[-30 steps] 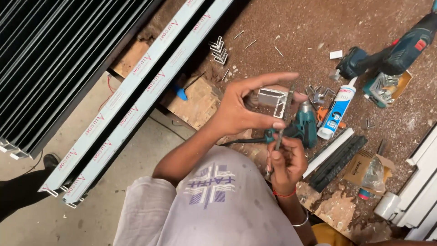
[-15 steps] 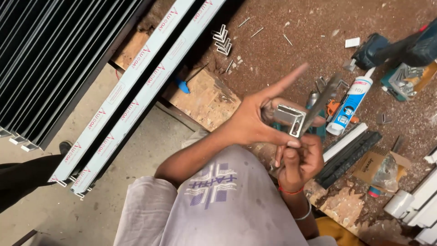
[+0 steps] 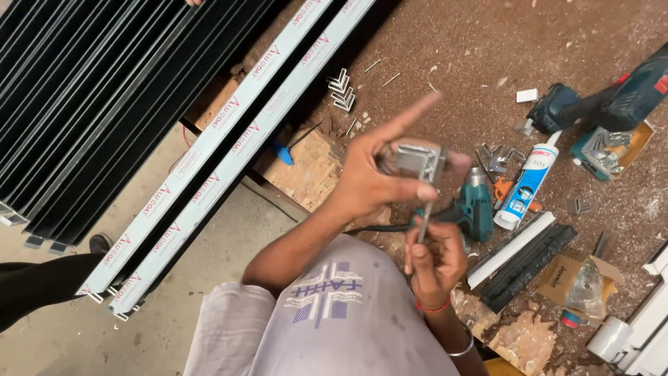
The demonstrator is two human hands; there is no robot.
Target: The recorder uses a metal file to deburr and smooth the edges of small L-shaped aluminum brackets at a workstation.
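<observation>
Pinched between thumb and fingers of the left hand [image 3: 372, 177], a small metal bracket [image 3: 419, 160] was held up in front of the body, the forefinger stretched out and pointing up to the right. That grip was closed on the bracket; the other fingers were curled behind it. Below it, the right hand [image 3: 435, 257] was closed around a thin screwdriver [image 3: 424, 219], whose shaft was raised to the bracket's lower edge; whether the tip touched the metal could not be told. A red band was worn on the right wrist.

Compared with half a second before, the bracket had been turned and lifted slightly, so that more of its flat face was shown, and the screwdriver had been brought up beneath it. One second before, the bracket had not been seen in the fingers in this way, and the left hand had been spread wider.

On the floor [image 3: 487, 42] behind the hands, a teal drill [image 3: 476, 202] was laid, just beside a white sealant tube [image 3: 529, 181]. A second, blue drill [image 3: 605, 101] was set further right. Two long white profiles [image 3: 229, 146] were laid slantwise at the left, beside a stack of black profiles [image 3: 83, 97].
</observation>
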